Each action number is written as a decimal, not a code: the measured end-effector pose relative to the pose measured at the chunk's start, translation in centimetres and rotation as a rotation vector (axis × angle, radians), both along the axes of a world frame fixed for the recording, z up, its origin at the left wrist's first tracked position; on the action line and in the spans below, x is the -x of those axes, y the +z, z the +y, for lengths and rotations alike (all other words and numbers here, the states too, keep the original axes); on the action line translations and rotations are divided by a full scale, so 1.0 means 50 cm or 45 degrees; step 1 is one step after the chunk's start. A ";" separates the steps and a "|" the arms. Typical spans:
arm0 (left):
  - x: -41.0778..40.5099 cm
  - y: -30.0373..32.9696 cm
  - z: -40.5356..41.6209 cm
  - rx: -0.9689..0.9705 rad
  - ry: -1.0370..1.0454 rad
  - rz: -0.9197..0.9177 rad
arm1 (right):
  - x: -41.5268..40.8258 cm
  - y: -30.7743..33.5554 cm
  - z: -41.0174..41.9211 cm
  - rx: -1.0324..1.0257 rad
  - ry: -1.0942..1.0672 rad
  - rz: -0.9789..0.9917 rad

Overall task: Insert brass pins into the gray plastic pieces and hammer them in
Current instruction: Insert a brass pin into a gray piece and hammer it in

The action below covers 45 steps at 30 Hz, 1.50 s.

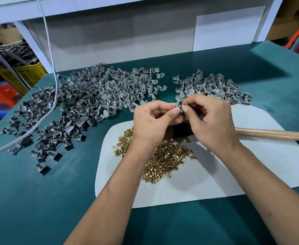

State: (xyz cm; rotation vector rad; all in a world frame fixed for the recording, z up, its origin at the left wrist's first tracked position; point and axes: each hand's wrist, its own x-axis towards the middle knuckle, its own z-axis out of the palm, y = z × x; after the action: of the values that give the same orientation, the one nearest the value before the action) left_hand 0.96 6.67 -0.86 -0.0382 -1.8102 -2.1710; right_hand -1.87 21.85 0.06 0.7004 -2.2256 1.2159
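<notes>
Both forearms reach over the green counter (39,200); left hand (152,121) pinches one gray plastic piece (178,105), fingers curled round it; right hand (210,119) pinches at its socket, presumably seating a pin, itself hidden. Small flanged brass pins (164,160) lie heaped on the white mat (251,170); a large unpinned pile (92,96) outweighs the finished pile (215,85); wooden hammer handle (272,134) lies idle.
</notes>
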 end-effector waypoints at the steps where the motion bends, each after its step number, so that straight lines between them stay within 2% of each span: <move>1: 0.000 0.000 -0.001 0.002 0.004 -0.007 | 0.002 0.000 0.003 -0.025 0.013 0.007; 10: -0.002 0.005 -0.001 -0.055 0.027 -0.027 | 0.008 0.004 0.016 -0.072 -0.020 0.267; 17: -0.007 0.016 -0.005 -0.037 -0.037 -0.038 | 0.013 0.005 0.019 -0.099 0.024 0.334; 19: -0.008 0.017 -0.006 0.057 0.026 -0.015 | 0.014 0.006 0.020 -0.116 0.032 0.329; 20: -0.007 0.017 -0.008 0.188 0.099 0.024 | 0.014 0.006 0.019 -0.136 0.030 0.318; 22: -0.006 0.014 -0.016 0.536 0.236 0.143 | 0.015 0.004 0.018 -0.201 0.014 0.279; 24: -0.005 0.011 -0.024 0.837 0.247 0.237 | 0.017 0.001 0.017 -0.268 0.012 0.223; 27: 0.002 0.006 -0.026 1.113 0.316 0.322 | 0.017 0.001 0.017 -0.323 0.039 0.161; 29: 0.005 0.003 -0.023 1.156 0.361 0.320 | 0.016 0.006 0.019 -0.335 0.050 0.133; 33: 0.011 -0.005 -0.020 1.113 0.304 0.110 | 0.032 0.032 0.056 -0.309 0.008 -0.089; 35: 0.011 -0.008 -0.021 1.093 0.292 0.063 | 0.053 0.048 0.091 -0.467 -0.047 -0.255; 37: 0.010 -0.006 -0.022 1.108 0.297 0.051 | 0.070 0.062 0.133 -0.731 -0.108 -0.402; 40: 0.010 -0.005 -0.025 1.134 0.309 0.050 | 0.073 0.070 0.181 -1.028 -0.078 -0.640; 42: 0.010 -0.005 -0.028 1.131 0.310 0.038 | 0.066 0.058 0.187 -1.109 -0.027 -0.719; 45: 0.009 -0.006 -0.027 1.083 0.285 0.023 | 0.056 0.037 0.180 -1.054 -0.036 -0.684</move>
State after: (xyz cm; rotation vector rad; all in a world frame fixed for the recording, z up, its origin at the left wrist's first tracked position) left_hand 0.51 5.34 -1.15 -0.0400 -2.4412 -1.1281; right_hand -4.70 30.86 1.89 0.6674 -3.2143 0.4379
